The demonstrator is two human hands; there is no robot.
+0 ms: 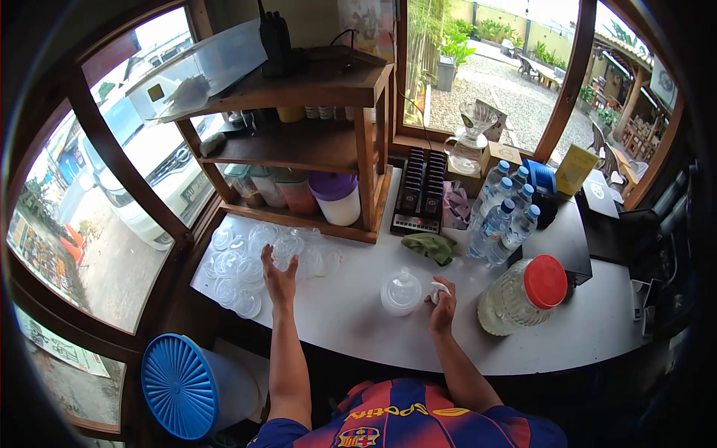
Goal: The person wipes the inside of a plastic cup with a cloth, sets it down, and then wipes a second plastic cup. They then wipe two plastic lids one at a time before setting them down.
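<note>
White counter [358, 328] curving left to right. Big clear jar with red lid [523, 295] lying tilted at right, long axis pointing up-right; one only. Water bottles [502, 216] clustered behind, six blue caps counted. Spread of clear plastic lids [246, 265] at left under the shelf, a dozen or so, overlapping, exact count not readable. One domed lid [401, 291] standing alone mid-counter. Left hand [278, 280] reaching forward, fingers apart, tips at the near edge of the lid spread, clamped on nothing visible. Right hand [442, 299] closed around a small white wad [439, 287], just right of the domed lid, not touching. Right hand nearer the domed lid; left nearer the pile.
</note>
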